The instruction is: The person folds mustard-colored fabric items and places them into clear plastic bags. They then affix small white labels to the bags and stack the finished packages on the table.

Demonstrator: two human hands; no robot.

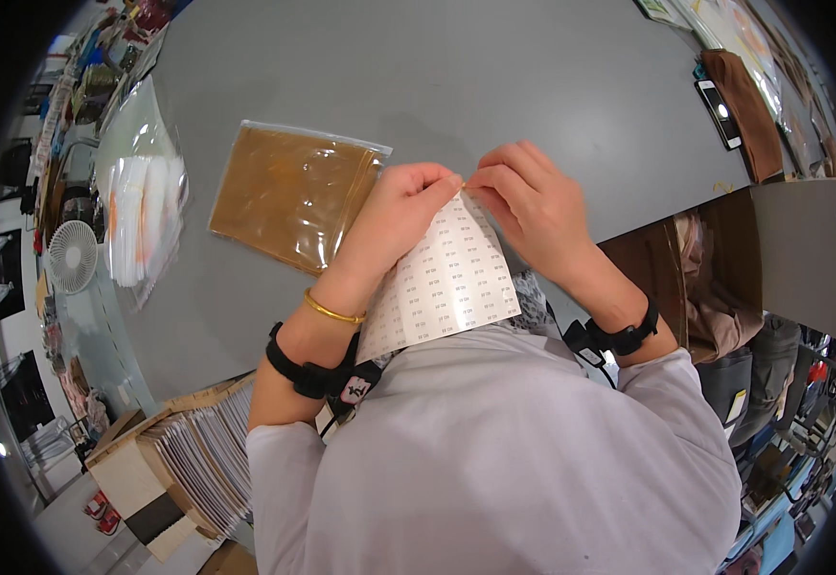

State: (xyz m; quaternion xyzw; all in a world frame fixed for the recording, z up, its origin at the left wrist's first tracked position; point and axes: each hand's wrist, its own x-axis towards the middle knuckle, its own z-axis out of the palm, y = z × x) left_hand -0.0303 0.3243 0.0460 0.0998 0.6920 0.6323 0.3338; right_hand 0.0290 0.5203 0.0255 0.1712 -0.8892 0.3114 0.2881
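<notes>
A white sheet point(451, 278) with rows of small dark printed marks hangs tilted between my hands, its lower edge close to my shirt. My left hand point(400, 206) is closed on its upper corner, thumb and fingers pinched together. Close against it, my right hand point(540, 206) pinches at the same corner with curled fingers. A tiny yellowish bit shows between the fingertips; what it is I cannot make out. Left of my left hand lies a clear zip bag point(284, 187) with brown folded material inside, partly behind that wrist.
Clear plastic bags point(142, 216) lie at the grey table's point(418, 67) left edge. A phone point(718, 113) rests beside brown cloth point(745, 115) at the far right. A box of brown fabric point(710, 278) stands near my right forearm; a carton of upright sheets point(202, 450) stands lower left.
</notes>
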